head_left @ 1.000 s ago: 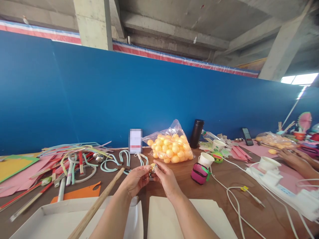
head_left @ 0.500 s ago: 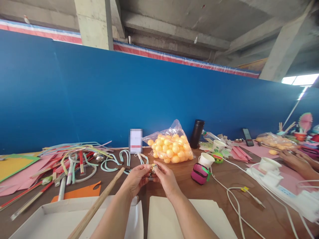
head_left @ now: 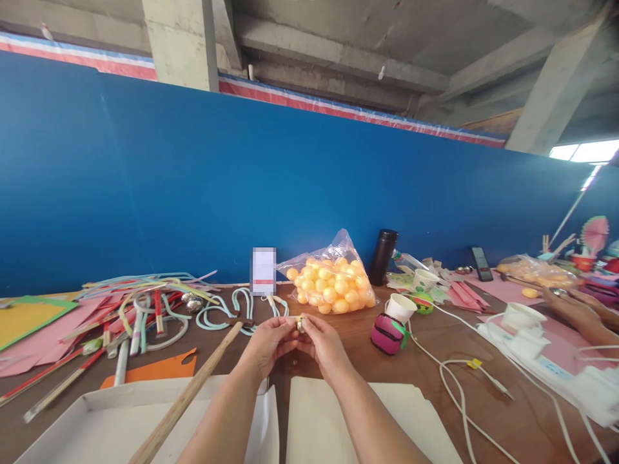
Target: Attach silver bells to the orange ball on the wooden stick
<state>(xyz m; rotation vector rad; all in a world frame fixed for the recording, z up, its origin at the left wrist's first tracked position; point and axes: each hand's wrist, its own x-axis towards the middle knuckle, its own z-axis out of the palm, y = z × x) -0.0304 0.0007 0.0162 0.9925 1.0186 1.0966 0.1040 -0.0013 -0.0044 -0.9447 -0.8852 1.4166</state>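
My left hand (head_left: 271, 345) and my right hand (head_left: 323, 341) meet above the table. Their fingertips pinch a small shiny metal bell (head_left: 300, 324) between them, with a yellowish bit at its top. The fingers partly cover it, so its full shape is hidden. Just behind the hands stands a clear plastic bag (head_left: 331, 287) of orange balls. To the left of my left hand lie pale blue looped cords (head_left: 213, 317) and a wooden stick (head_left: 193, 390). Below my wrists are a white tray (head_left: 91, 403) and a stack of cream paper (head_left: 314, 422).
Left are colored tubes (head_left: 157, 309), silver balls (head_left: 194, 303) and pink paper (head_left: 43, 338). On the right are a purple pouch (head_left: 387, 335), paper cup (head_left: 400, 307), black bottle (head_left: 384, 258), white cables (head_left: 459, 386) and a power strip (head_left: 546, 370). Another person's hands (head_left: 575, 309) work farther right.
My fingers have turned the bell a little and risen slightly in view. The dark and silvery part that hung below the fingertips no longer shows. The other person's hands shifted slightly.
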